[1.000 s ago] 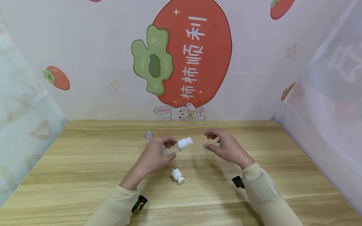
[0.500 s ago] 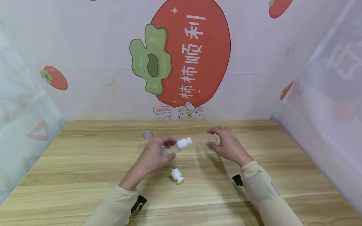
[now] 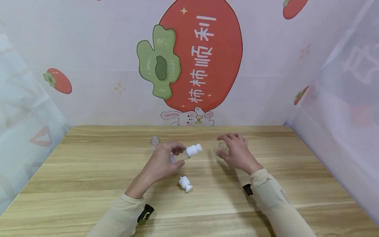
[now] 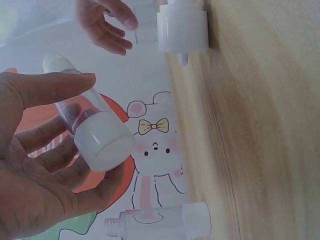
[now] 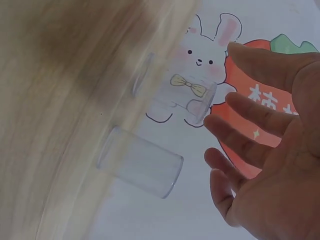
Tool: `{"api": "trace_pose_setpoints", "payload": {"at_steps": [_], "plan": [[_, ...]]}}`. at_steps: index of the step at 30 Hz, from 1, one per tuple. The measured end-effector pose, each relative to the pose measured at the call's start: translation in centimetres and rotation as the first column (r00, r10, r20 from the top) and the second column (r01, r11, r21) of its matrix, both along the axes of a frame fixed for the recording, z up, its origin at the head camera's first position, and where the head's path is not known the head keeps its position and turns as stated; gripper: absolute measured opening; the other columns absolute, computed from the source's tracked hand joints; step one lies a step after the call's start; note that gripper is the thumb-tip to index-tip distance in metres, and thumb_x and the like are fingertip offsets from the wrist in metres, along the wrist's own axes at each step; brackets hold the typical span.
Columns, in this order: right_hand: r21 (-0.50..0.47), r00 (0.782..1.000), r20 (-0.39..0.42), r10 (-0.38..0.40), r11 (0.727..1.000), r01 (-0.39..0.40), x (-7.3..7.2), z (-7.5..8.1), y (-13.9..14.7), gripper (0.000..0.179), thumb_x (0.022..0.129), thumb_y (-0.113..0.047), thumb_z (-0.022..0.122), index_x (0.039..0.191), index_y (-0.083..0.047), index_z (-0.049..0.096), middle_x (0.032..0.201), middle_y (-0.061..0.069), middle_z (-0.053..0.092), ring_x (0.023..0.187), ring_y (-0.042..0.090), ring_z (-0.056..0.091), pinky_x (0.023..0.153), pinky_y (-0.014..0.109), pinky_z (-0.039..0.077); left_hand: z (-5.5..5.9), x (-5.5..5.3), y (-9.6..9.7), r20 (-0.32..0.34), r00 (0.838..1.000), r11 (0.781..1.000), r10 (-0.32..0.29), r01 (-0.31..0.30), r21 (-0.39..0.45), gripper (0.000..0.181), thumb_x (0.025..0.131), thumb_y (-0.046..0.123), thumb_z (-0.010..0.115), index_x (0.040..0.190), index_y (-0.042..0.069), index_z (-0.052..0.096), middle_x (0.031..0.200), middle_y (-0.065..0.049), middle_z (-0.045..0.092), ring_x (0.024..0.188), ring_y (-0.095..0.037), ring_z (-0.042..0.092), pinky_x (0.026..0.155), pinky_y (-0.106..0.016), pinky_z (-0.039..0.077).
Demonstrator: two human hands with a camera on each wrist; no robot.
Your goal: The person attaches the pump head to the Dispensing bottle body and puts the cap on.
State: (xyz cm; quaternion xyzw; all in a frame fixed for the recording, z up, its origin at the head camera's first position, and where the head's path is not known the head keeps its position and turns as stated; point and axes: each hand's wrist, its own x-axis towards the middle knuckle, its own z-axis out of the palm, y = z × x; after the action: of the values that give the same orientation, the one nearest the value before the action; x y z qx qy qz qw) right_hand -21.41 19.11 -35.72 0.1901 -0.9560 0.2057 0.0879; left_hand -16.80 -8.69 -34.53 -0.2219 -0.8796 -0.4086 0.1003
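My left hand point(image 3: 161, 161) grips a small clear pump bottle point(image 4: 92, 102), tilted, with its white pump top point(image 3: 193, 150) pointing right. The bottle's white base point(image 4: 105, 142) faces the left wrist camera. My right hand point(image 3: 237, 153) holds nothing, its fingers spread and slightly bent beside a clear cylindrical cap point(image 3: 222, 148). Two such clear caps show in the right wrist view: a nearer cap point(image 5: 142, 162) and a farther cap point(image 5: 187, 95) in front of the fingertips. On the table in front of the left hand lies a loose white pump head point(image 3: 185, 184).
A second clear bottle point(image 4: 157, 222), its threaded neck bare, stands upright behind the left hand; the hand partly hides it in the head view. The wooden table point(image 3: 103, 184) ends at a printed backdrop point(image 3: 97, 108), with cloth sides left and right.
My right hand has moved slightly right, and its fingers have drawn away from the clear cap, which stays standing. The left hand keeps the pump bottle nearly still.
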Motion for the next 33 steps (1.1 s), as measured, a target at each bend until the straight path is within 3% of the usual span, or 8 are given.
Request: {"api": "trace_pose_setpoints", "payload": {"at_steps": [6,21,33], "plan": [[0.02,1.0,0.024,-0.015,1.0,0.014,-0.1,-0.4,-0.1,0.049,0.088,-0.02,0.08,0.132,-0.006,0.063,0.133,0.019,0.058,0.131,0.044,0.035,0.099,0.064,0.021,-0.1,0.0,0.0,-0.008,1.0,1.0,-0.01,0.01,0.001,0.032,0.075,-0.004,0.084,0.104,0.003,0.073,0.094,-0.006,0.072,0.086,-0.021,0.064,0.082,-0.047,0.056],[0.065,1.0,-0.005,-0.014,0.998,0.014,-0.1,-0.9,-0.2,0.045,0.087,-0.017,0.081,0.128,-0.007,0.066,0.128,0.017,0.061,0.128,0.042,0.036,0.093,0.063,0.022,0.1,0.1,0.1,0.017,1.0,1.0,-0.02,0.02,0.001,0.032,0.076,-0.005,0.083,0.105,0.002,0.072,0.097,-0.012,0.071,0.089,-0.029,0.066,0.084,-0.047,0.056],[0.079,0.999,-0.039,0.006,0.997,-0.003,-0.2,-1.3,-0.1,0.038,0.086,-0.002,0.076,0.123,-0.008,0.069,0.12,0.017,0.064,0.125,0.043,0.04,0.091,0.063,0.023,0.1,0.1,0.1,0.014,1.0,1.0,-0.02,0.02,-0.003,0.031,0.076,-0.003,0.084,0.105,0.002,0.072,0.096,-0.008,0.071,0.089,-0.028,0.066,0.083,-0.044,0.056]]}}
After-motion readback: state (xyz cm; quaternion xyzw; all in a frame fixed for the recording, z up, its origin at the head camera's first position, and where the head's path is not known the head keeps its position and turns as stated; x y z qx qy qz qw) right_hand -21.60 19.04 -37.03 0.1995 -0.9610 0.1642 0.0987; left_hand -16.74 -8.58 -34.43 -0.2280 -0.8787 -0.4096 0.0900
